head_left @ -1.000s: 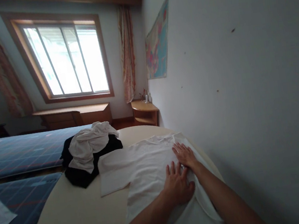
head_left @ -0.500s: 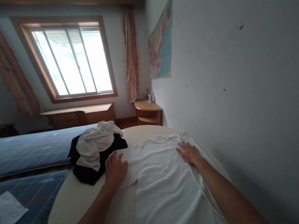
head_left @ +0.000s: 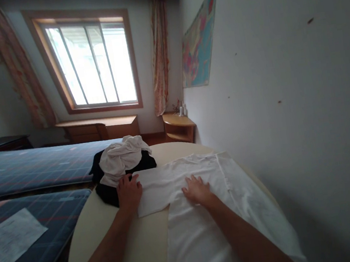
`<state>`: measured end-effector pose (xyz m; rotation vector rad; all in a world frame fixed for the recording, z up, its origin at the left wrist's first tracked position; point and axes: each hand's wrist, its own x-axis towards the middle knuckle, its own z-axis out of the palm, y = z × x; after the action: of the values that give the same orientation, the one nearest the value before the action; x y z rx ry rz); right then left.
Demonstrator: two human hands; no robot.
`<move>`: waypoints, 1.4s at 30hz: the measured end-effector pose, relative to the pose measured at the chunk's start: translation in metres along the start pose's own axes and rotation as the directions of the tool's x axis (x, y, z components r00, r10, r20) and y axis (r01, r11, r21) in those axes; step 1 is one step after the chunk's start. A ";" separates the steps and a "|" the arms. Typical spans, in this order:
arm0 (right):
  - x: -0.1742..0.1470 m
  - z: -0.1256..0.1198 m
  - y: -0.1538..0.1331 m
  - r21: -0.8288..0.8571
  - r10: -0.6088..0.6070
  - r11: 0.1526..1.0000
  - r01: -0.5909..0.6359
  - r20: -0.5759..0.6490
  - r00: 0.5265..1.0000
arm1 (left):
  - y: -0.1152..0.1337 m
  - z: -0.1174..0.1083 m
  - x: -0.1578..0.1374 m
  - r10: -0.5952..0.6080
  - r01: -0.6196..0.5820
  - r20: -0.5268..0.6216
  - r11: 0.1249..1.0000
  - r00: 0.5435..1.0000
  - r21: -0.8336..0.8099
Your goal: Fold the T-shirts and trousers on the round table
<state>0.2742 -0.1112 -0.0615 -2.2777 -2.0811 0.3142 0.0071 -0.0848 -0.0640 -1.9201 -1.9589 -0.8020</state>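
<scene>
On the round cream table (head_left: 149,254), a white shirt (head_left: 189,236) lies spread out, long axis running from the far rim back toward the person, near end cut off by the bottom of the view. Short sleeve (head_left: 153,189) sticks out to the left, crosswise to the body.

Left hand (head_left: 130,192) is at the sleeve's outer end, fingers a bit bent over the edge; cannot tell if any cloth is pinched. Right hand (head_left: 197,190) rests palm down on the upper body of the shirt, fingers spread and slightly curled, nothing visibly gripped.

Key relation: sleeve lies between the two hands, reaching right from the left hand, so the left is nearer its end and the right nearer where it joins the body. Right hand also nearer the lengthwise crease (head_left: 224,174), which is off to its right, wall side. Shirt surface has soft wrinkles, right part drapes loosely near the wall (head_left: 315,164).

Just beyond the left hand: black cloth (head_left: 106,196) with a crumpled pale garment (head_left: 118,157) on top, close by the sleeve.
</scene>
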 end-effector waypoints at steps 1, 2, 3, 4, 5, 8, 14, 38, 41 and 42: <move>-0.004 0.004 -0.006 0.019 -0.003 1.000 0.003 0.011 1.000 | -0.002 0.002 0.001 0.007 -0.007 -0.003 1.000 1.000 -0.021; -0.007 0.008 -0.009 0.034 -0.006 0.999 0.006 0.002 1.000 | -0.003 0.005 0.002 0.018 -0.018 -0.015 0.999 1.000 -0.047; -0.009 0.012 -0.011 0.045 -0.013 0.999 0.014 -0.025 1.000 | -0.003 0.007 0.003 0.034 -0.036 -0.035 0.996 0.999 -0.076; -0.011 0.015 -0.012 0.055 -0.024 0.998 0.027 -0.058 0.998 | -0.001 0.008 0.004 0.051 -0.057 -0.059 0.992 0.997 -0.109; -0.012 0.018 -0.011 0.063 -0.033 0.997 0.038 -0.088 0.996 | 0.001 0.009 0.004 0.067 -0.078 -0.086 0.987 0.994 -0.139; -0.012 0.023 -0.008 0.082 -0.050 0.995 0.062 -0.140 0.989 | 0.015 0.007 0.001 0.106 -0.138 -0.158 0.969 0.982 -0.203; -0.011 0.023 -0.008 0.174 -0.039 0.982 0.072 -0.183 0.982 | 0.053 -0.003 -0.020 0.342 -0.360 -0.110 0.884 0.933 -0.299; 0.012 -0.006 0.014 0.840 0.146 0.219 0.497 -0.532 0.834 | 0.058 -0.020 -0.032 0.363 -0.284 0.192 0.895 0.912 -0.346; 0.020 -0.007 0.026 0.877 0.257 0.071 0.475 -0.476 0.841 | 0.061 -0.013 -0.034 0.284 -0.208 0.129 0.883 0.950 -0.420; 0.022 -0.007 0.029 0.888 0.286 0.026 0.459 -0.446 0.848 | 0.062 -0.010 -0.036 0.266 -0.191 0.105 0.869 0.958 -0.457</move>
<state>0.3054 -0.0918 -0.0619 -1.0147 -0.9265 0.7440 0.0691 -0.1226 -0.0638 -2.4985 -1.6846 -1.1267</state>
